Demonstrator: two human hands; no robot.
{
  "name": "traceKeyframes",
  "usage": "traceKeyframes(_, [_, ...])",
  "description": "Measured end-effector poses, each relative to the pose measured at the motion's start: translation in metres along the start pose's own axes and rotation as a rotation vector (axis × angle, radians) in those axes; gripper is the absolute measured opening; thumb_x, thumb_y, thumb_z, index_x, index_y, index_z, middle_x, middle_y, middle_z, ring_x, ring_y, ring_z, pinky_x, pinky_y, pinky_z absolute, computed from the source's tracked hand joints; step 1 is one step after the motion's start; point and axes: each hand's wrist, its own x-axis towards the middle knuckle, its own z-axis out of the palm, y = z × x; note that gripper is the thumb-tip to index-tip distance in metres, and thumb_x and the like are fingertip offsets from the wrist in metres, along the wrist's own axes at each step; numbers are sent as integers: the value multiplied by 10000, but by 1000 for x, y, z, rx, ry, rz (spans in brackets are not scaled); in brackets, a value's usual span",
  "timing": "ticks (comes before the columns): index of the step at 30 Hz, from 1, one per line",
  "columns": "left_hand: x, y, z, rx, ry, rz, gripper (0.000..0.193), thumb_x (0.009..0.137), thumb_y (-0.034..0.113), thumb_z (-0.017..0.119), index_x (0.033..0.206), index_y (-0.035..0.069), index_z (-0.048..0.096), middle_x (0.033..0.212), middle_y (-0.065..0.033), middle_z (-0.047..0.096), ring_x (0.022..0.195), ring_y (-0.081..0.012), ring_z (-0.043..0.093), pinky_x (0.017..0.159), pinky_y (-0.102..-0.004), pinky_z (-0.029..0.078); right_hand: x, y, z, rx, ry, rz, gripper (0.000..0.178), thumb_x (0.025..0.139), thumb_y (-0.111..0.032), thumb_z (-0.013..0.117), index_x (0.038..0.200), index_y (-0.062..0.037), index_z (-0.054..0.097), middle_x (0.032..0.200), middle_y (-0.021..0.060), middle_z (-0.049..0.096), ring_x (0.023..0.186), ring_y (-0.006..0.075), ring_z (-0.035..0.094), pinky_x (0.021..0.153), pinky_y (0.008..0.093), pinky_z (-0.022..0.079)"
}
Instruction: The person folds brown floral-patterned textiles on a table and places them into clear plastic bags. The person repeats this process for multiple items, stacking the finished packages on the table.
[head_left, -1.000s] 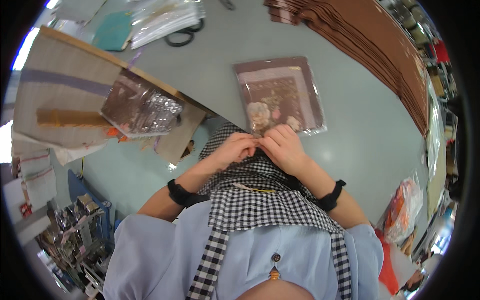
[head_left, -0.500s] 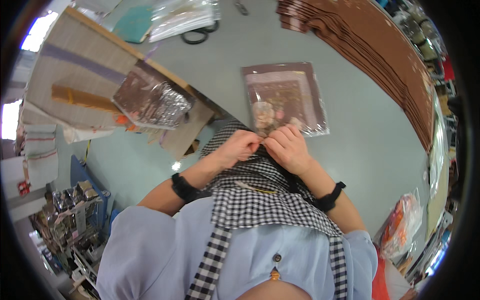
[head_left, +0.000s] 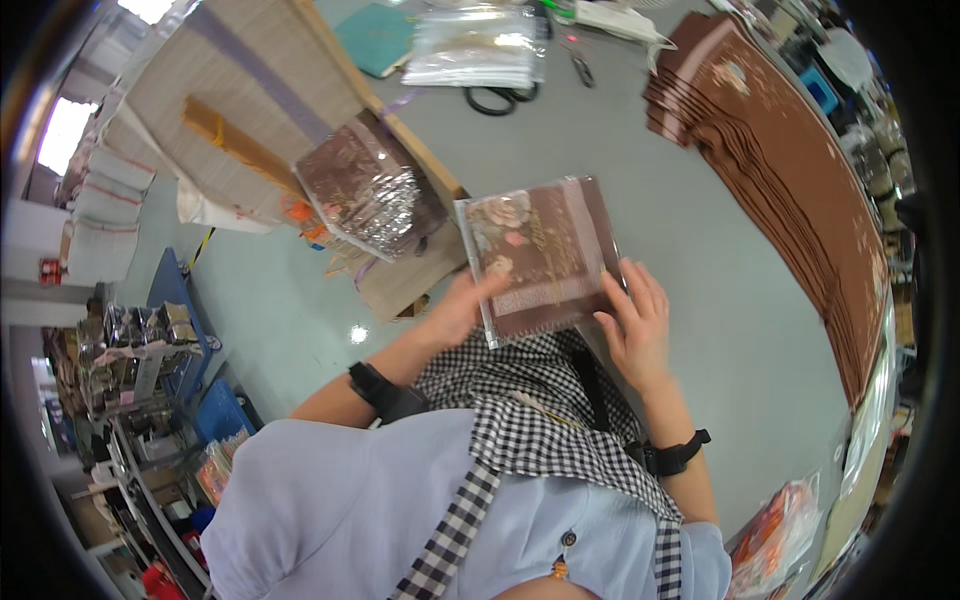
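Observation:
A folded brown floral cloth in a clear plastic bag (head_left: pixel 545 255) is in front of me, its near edge over my checked apron. My left hand (head_left: pixel 466 305) grips the bag's left side, with the thumb on top and the other fingers hidden beneath it. At the lower right corner, my right hand (head_left: pixel 637 325) rests with its fingers stretched out and apart, the fingertips and thumb touching the bag's edge. Left of it, a stack of similar bagged brown cloths (head_left: pixel 375 190) sits on a board-like surface.
Layered brown cloth (head_left: pixel 775 190) runs along the table's right side. At the back are clear plastic bags (head_left: pixel 475 48), black-handled scissors (head_left: pixel 490 100), a teal folder (head_left: pixel 375 40) and small snips (head_left: pixel 582 70). A wooden edge (head_left: pixel 375 90) borders the board. An orange-filled plastic bag (head_left: pixel 775 535) is at lower right.
The bagged cloth has come closer and its flowers now show at the far left corner. My hands have parted from their pinch at its near edge to its two sides. The view has shifted.

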Motion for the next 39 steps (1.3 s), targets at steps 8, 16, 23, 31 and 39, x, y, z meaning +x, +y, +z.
traceKeyframes(8, [-35,113,-122,0,376,491,308,920,80,584,1221,23,548,1108,-62,631,956,-184,616,842,-316,508,-5,19,10,155,-271,67,515,835,-116,666,1328,-65,530,1448,158,428,1335,369,392,1111,520,285])
traceKeyframes(16, [40,167,-238,-15,645,362,498,872,128,674,1299,-7,456,1193,-168,592,1033,-300,631,794,-405,570,-11,22,9,27,-211,49,438,833,-75,652,1263,-54,575,1384,141,500,1295,340,454,1085,505,340])
traceKeyframes(23, [57,175,-209,1718,1261,483,935,727,273,800,1467,58,271,1521,-248,223,1343,-420,347,1110,-484,280,-33,40,-27,105,-183,121,328,822,-76,672,1147,-51,640,1301,140,566,1235,327,513,1055,480,389])
traceKeyframes(31, [165,213,47,1569,89,1278,405,847,150,675,1238,74,602,1334,-200,527,1228,-362,502,1038,-411,387,-63,81,-72,347,71,522,206,855,-38,655,1059,-21,681,1136,146,661,949,289,656,790,328,539])
traceKeyframes(39, [351,159,262,1612,-193,1227,206,847,177,606,972,64,723,1109,-111,658,1031,-318,602,916,-393,476,-78,100,-68,438,208,537,156,866,0,628,1006,-15,695,1031,131,689,938,254,657,771,308,534])
